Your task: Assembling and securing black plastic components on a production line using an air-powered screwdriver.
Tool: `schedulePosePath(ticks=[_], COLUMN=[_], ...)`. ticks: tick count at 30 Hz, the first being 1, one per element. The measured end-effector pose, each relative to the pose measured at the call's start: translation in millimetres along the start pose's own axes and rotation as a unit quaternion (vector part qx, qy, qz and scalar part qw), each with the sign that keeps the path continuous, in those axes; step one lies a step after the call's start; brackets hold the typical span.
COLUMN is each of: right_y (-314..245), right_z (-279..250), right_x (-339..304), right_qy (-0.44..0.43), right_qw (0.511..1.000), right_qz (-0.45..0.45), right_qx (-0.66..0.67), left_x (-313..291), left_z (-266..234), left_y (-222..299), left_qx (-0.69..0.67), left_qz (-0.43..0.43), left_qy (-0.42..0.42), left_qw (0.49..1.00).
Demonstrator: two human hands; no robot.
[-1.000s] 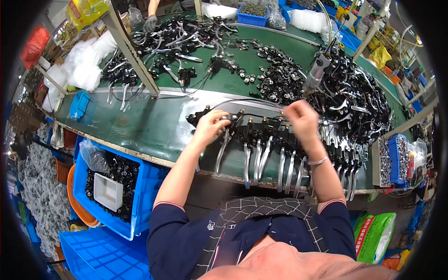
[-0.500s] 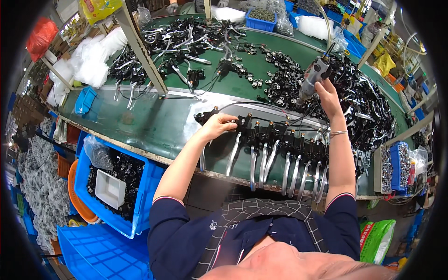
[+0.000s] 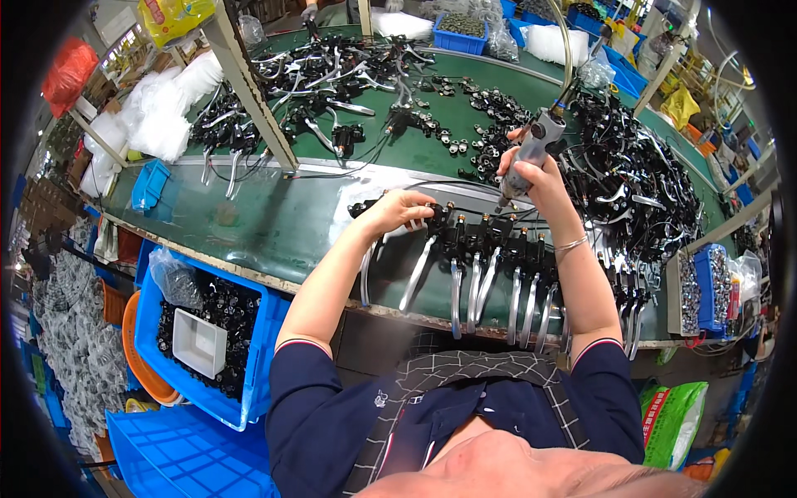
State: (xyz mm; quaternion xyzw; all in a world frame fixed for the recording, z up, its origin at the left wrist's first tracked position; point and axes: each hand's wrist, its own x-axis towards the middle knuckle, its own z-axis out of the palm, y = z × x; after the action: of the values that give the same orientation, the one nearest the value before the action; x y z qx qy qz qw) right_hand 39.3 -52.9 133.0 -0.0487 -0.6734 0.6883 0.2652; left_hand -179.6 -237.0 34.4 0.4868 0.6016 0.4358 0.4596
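Observation:
My left hand (image 3: 393,212) is closed with its fingertips on the black clamp end of a brake lever (image 3: 419,270), whose silver blade points toward me over the table edge. Beside it, a row of similar brake levers (image 3: 487,285) stretches to the right along the near edge, several with brass-coloured bolts sticking up. My right hand (image 3: 544,181) is wrapped round a grey air screwdriver (image 3: 531,153), tilted with its tip down and left above the row, apart from the bolts. A hose (image 3: 569,50) runs up from the tool's top.
Loose black clamps (image 3: 490,112) and a heap of levers (image 3: 635,166) lie beyond on the green table (image 3: 241,224). A metal post (image 3: 249,83) rises at the left. Below left is a blue crate (image 3: 264,340) of black parts with a white tray (image 3: 198,342).
My right hand has brought the screwdriver left and nearer, over the row. My left hand has shifted slightly, staying at the same lever.

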Motion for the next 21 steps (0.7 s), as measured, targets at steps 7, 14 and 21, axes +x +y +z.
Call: schedulePosePath(ticks=[7,14,21], right_y=[5,13,12], right_z=[-4,-13,3], right_x=[-3,-7,-5], right_qy=[0.047,0.067,0.054], right_qw=[0.998,0.997,0.998], right_qz=[-0.033,-0.028,-0.040], right_qx=[-0.001,-0.019,0.003], left_x=[2,3,-4], left_z=[2,0,5], left_y=[-4,-13,1], left_qx=[0.017,-0.064,0.130], left_qz=[0.006,0.021,0.083], left_qy=[0.004,-0.015,0.021], left_qw=[1.000,0.998,0.988])
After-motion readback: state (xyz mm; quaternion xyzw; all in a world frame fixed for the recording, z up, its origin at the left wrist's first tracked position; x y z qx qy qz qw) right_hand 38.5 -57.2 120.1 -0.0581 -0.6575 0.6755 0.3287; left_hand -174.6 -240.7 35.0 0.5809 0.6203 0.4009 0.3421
